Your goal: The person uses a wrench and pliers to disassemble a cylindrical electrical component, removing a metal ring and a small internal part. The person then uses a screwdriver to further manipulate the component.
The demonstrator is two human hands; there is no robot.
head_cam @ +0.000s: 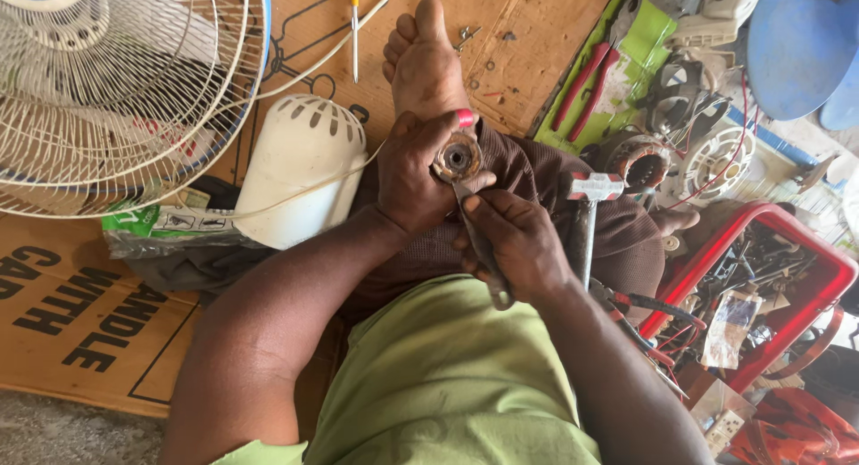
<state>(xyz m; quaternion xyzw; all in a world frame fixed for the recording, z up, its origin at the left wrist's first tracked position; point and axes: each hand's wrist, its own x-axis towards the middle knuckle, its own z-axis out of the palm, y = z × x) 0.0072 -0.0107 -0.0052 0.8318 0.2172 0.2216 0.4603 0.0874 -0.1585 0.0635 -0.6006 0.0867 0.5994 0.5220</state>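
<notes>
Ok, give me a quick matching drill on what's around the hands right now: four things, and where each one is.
Things:
1. round metal part
2. pliers
3. hammer
4. white motor cover

Places:
A. lying across the lap, right of both hands
B. held in the left hand
C. beside the fan, on cardboard
D. gripped in the right hand

Pairs: 1-B, 2-D, 3-A, 4-C

Left hand [413, 174] grip closed; right hand [517, 243] grip closed, hands touching.

Rusty round bearing part [456, 157] (probably), upright; metal tool [479, 241] against it.
</notes>
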